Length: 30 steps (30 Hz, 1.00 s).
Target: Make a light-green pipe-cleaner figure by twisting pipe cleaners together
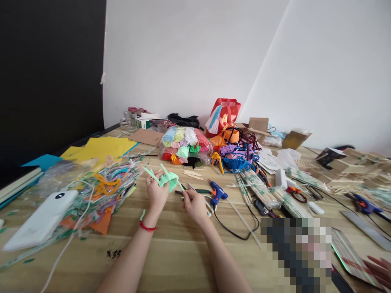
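Note:
My left hand is closed on a small light-green pipe-cleaner figure, held a little above the wooden table. Green stems stick out of the figure to the left and upward. My right hand pinches one thin green stem that runs from the figure down to its fingers. A red string circles my left wrist. A blue glue gun lies just right of my right hand, its black cord looping toward me.
A white power bank and a heap of coloured pipe cleaners in plastic lie left. Yellow paper, bags of pom-poms, a red bag, stick bundles and boxes crowd the back and right. Another person's fingers show bottom right.

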### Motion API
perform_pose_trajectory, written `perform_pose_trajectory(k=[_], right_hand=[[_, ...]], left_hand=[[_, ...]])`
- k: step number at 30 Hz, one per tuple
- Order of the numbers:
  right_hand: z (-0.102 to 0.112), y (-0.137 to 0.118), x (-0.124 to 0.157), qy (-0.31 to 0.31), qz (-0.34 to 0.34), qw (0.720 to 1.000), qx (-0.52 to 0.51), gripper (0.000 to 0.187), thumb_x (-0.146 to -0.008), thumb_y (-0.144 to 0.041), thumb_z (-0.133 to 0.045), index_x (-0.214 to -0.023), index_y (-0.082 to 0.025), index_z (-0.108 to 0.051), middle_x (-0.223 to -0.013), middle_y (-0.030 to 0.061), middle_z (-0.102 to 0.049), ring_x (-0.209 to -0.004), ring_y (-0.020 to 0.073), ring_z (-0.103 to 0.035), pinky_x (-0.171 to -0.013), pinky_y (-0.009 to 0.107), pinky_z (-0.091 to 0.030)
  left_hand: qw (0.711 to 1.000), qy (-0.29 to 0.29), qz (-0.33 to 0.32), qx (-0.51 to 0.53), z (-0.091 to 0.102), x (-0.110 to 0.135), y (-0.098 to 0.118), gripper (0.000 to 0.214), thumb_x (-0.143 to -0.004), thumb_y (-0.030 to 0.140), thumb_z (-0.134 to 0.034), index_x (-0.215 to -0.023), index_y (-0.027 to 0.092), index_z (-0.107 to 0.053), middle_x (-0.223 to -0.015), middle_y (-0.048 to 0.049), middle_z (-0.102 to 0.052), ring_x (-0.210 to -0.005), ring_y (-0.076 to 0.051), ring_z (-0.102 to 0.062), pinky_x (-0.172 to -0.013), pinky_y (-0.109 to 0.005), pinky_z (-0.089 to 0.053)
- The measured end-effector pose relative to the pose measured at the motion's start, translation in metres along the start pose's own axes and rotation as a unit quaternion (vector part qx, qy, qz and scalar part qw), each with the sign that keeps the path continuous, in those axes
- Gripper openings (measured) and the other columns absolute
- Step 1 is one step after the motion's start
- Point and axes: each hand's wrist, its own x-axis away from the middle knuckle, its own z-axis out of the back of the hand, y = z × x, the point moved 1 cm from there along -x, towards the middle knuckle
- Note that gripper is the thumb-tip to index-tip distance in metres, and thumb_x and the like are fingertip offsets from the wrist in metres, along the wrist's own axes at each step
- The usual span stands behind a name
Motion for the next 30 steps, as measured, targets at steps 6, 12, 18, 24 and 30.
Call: perform_pose_trajectory(k=[6,12,18,24,30], right_hand=[[0.003,-0.001,-0.001,0.014,-0.002,1.000,0.022,0.032,-0.085,-0.035,-0.042,-0.069,-0.020,-0.066,-0.045,-0.0008,-0.058,-0.041,0.0148,-0.051,-0.044,0.022,-0.035],[0.011,-0.002,-0.003,0.083,-0.051,0.995,-0.025,0.046,-0.080,-0.049,-0.046,-0.054,-0.015,-0.064,-0.040,-0.0013,-0.050,-0.039,0.0119,-0.043,-0.042,0.022,-0.029],[0.026,0.007,-0.011,0.220,-0.149,0.934,-0.241,0.054,-0.081,-0.056,-0.039,-0.052,-0.015,-0.059,-0.031,-0.0041,-0.039,-0.031,0.0096,-0.035,-0.037,0.022,-0.027],[0.039,0.029,-0.024,0.155,-0.194,0.902,-0.352,0.038,-0.068,-0.051,-0.060,-0.064,-0.014,-0.066,-0.048,-0.0020,-0.052,-0.041,0.0086,-0.041,-0.039,0.020,-0.029],[0.036,0.015,-0.021,-0.009,-0.092,0.960,-0.265,0.026,-0.068,-0.043,-0.065,-0.075,-0.019,-0.072,-0.083,0.0059,-0.068,-0.083,0.0215,-0.059,-0.072,0.030,-0.045]], left_hand=[[0.999,-0.012,0.043,0.000,-0.004,0.000,-0.010,0.021,-0.065,0.016,-0.060,-0.085,0.017,-0.063,-0.091,-0.0100,-0.061,-0.108,-0.028,-0.046,-0.094,-0.044,-0.039],[0.995,-0.031,0.099,0.003,-0.006,-0.001,-0.019,0.029,-0.061,0.014,-0.062,-0.090,0.017,-0.064,-0.092,-0.0100,-0.060,-0.102,-0.028,-0.051,-0.088,-0.042,-0.043],[0.977,-0.110,0.158,0.090,-0.010,-0.001,-0.019,0.032,-0.059,0.018,-0.065,-0.091,0.015,-0.064,-0.092,-0.0085,-0.063,-0.091,-0.024,-0.059,-0.083,-0.039,-0.046],[0.880,-0.362,0.147,0.269,-0.013,0.010,0.005,0.050,-0.058,0.021,-0.070,-0.106,0.014,-0.057,-0.100,-0.0083,-0.065,-0.089,-0.022,-0.061,-0.080,-0.034,-0.047],[0.907,-0.385,0.036,0.168,-0.012,0.020,0.024,0.040,-0.060,0.008,-0.063,-0.098,0.017,-0.063,-0.101,-0.0080,-0.062,-0.101,-0.023,-0.055,-0.091,-0.037,-0.041]])
